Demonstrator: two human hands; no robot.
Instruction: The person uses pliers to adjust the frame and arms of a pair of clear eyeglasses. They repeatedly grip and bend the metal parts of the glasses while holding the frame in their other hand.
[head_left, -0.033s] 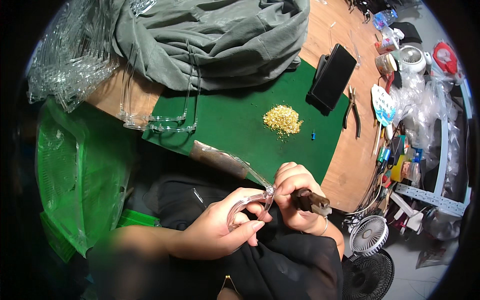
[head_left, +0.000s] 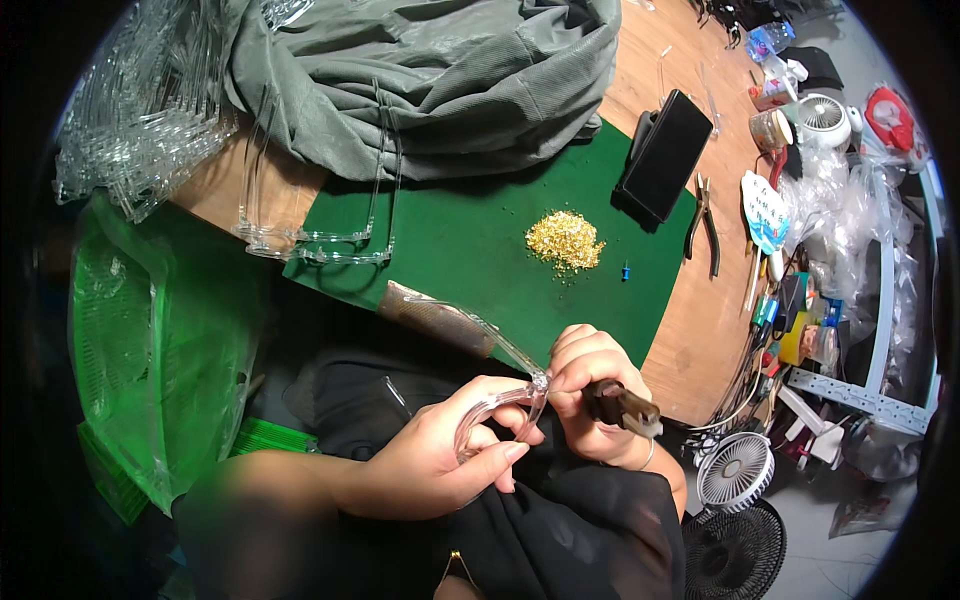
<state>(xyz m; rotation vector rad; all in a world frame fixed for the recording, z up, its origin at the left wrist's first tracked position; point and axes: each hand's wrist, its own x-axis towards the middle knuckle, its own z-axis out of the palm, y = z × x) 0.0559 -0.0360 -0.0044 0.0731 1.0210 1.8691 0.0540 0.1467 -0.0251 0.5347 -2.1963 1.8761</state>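
1. Basically: wooden table (head_left: 690,345), green mat (head_left: 460,230) on top; black phone (head_left: 665,155) at the mat's right edge, pliers (head_left: 704,225) just beside it.
2. White fan (head_left: 736,470) and black fan (head_left: 735,555) off the table's right side.
3. Writing: small printed characters on a white-and-blue tag (head_left: 766,212).
4. Textures: rumpled grey cloth (head_left: 420,80), finely ribbed; gold bits (head_left: 565,240), shiny, loosely heaped; transparent frames (head_left: 150,130) piled far left.
5. My left hand (head_left: 440,440) grips the clear glasses frame (head_left: 538,387) by its curved rims, above my lap.
6. My right hand (head_left: 590,372): fingers curled at the frame's hinge, dark tool (head_left: 620,405) gripped too; can't tell its type.
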